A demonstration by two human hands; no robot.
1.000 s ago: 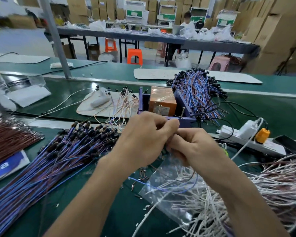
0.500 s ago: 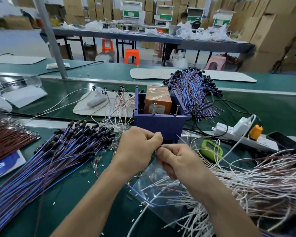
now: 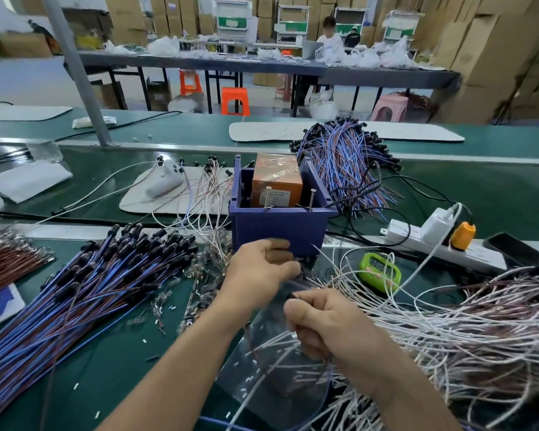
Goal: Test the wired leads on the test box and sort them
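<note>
Mid-task, by judgement. Blue-brown leads are heaped at the desk's left edge, probably sorted. Left hand is curled at the test box front; cannot tell what it holds. Box holds an orange unit. Right hand grips a black-tipped lead over a clear bag. White leads at the right edge apparently remain.

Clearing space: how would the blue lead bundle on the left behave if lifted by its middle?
The blue lead bundle would probably droop at both ends, its wires being thin and long. Strands would likely slide out: they lie fanned, with no tie visible.
</note>
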